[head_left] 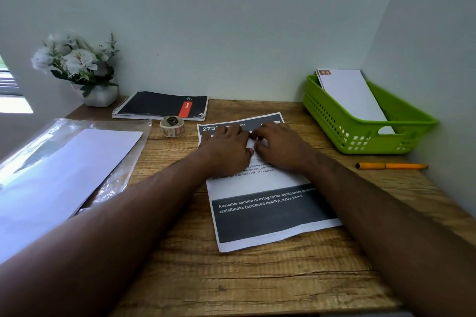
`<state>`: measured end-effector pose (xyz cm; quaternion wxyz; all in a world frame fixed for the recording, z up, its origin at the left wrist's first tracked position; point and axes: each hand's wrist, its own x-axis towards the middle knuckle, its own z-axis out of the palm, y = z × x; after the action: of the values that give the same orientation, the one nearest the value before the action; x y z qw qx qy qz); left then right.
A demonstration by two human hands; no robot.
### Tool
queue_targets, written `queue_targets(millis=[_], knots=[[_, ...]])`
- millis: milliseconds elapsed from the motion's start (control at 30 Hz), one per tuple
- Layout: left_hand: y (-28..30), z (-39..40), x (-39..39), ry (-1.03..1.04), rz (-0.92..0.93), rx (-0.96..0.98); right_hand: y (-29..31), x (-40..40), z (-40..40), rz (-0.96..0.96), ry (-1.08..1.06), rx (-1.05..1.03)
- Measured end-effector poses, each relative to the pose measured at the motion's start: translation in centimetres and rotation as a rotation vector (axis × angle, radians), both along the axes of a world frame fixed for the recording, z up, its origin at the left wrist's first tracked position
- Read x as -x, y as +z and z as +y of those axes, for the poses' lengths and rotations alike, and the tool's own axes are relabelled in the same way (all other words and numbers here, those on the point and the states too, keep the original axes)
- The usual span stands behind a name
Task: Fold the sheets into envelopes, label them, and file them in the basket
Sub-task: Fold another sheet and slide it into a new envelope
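Sheet (268, 188) lies flat on desk (231, 278), mid-front, dark bands top and bottom. Fold step looks just starting — left hand (228, 148) and right hand (277, 145) press far half, fingers spread, gripping nothing. Next: lift one edge, line up, crease. Basket (360, 136) far right holds envelope (353, 95).

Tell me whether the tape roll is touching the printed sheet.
Apart. The head view shows the tape roll sitting left of the printed sheet, with a strip of bare wooden desk plainly visible between the roll and the sheet's top-left corner.
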<state>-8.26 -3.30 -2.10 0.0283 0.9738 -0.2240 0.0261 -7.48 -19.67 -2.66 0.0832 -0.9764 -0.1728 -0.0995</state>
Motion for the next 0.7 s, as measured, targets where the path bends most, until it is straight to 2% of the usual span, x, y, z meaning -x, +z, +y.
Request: queue_targets(millis=[233, 433, 567, 633, 700], knots=[[0.3, 0.0, 0.1, -0.007, 0.005, -0.053, 0.7, 0.1, -0.1, -0.060, -0.057, 0.065], [0.4, 0.1, 0.2, -0.018, 0.006, -0.072, 2.4, 0.9, -2.3, -0.080, -0.258, 0.125], [0.6, -0.3, 0.7, -0.057, -0.027, -0.120, 2.9, 2.0, -2.2, -0.081, -0.321, 0.188], [0.8, -0.8, 0.9, -0.053, -0.011, -0.126, 2.8, 2.3, -1.6, -0.100, -0.320, 0.268], [0.8, -1.0, 1.0, -0.045, -0.022, -0.112, 1.8, 1.9, -0.8, -0.134, -0.236, 0.235]])
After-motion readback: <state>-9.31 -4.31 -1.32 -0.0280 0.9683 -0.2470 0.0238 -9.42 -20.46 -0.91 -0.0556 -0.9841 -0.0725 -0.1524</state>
